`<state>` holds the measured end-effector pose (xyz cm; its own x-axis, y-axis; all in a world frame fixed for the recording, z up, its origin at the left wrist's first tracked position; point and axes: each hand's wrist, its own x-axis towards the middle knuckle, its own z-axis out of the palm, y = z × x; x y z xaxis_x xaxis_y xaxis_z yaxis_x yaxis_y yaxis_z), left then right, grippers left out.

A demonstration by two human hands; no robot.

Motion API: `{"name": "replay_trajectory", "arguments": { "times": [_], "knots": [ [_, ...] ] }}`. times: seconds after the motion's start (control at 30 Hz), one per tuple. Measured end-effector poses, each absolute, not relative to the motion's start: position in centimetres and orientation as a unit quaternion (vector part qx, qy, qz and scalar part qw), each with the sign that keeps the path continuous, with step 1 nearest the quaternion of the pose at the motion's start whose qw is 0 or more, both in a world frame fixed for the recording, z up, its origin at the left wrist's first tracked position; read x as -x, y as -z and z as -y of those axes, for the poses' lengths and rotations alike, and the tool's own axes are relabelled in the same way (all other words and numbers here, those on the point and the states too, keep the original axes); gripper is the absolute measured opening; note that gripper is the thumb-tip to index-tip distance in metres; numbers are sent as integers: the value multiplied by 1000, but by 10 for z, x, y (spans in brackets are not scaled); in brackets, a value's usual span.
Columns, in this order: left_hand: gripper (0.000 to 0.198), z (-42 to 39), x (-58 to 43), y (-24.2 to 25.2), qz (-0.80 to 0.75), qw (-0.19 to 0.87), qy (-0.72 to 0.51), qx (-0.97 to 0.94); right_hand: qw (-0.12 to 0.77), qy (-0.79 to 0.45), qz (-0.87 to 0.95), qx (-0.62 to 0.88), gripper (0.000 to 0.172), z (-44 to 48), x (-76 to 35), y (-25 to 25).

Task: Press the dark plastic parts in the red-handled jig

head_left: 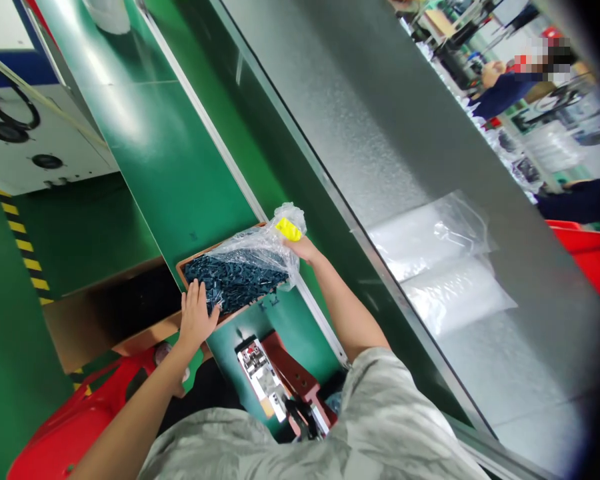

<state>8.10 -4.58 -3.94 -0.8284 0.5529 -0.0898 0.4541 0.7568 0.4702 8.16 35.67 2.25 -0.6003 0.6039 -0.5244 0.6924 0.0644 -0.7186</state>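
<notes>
An orange-brown tray lies on the green worktop, full of small dark blue-black parts. A clear plastic bag covers its far side and bunches up at the right end. My right hand grips that bunched end, beside a yellow label; its fingertips are partly hidden. At the tray's left end, my left hand rests with fingers stretched over the rim and touching the nearest parts. A few loose parts lie just outside the near rim.
Close to my body stands a metal fixture with a red-brown lever arm. An open cardboard box and a red chair are at lower left. Flat clear bags lie on the grey surface. Another person's sleeve shows at upper right.
</notes>
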Motion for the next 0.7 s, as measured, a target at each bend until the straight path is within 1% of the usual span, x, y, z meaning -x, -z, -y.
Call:
{"name": "replay_trajectory", "arguments": {
  "times": [0.1,0.2,0.37,0.5,0.6,0.7],
  "knots": [
    [74,51,-82,40,-924,112,-223,-290,28,527,-704,-475,38,-354,-81,-14],
    [74,53,-80,40,-921,108,-222,-302,15,570,-668,-478,39,-350,-76,-12],
    [75,49,-79,39,-926,97,-214,-294,17,660,-600,-452,36,-346,-71,-22],
    [76,43,-82,39,-925,88,-215,-301,-20,688,-568,-451,31,-349,-71,-29],
    [80,40,-86,39,-923,84,-218,-306,-38,707,-554,-438,29,-352,-69,-33],
    [88,39,-90,37,-921,79,-222,-309,-44,712,-552,-431,27,-356,-65,-35]
  ]
}}
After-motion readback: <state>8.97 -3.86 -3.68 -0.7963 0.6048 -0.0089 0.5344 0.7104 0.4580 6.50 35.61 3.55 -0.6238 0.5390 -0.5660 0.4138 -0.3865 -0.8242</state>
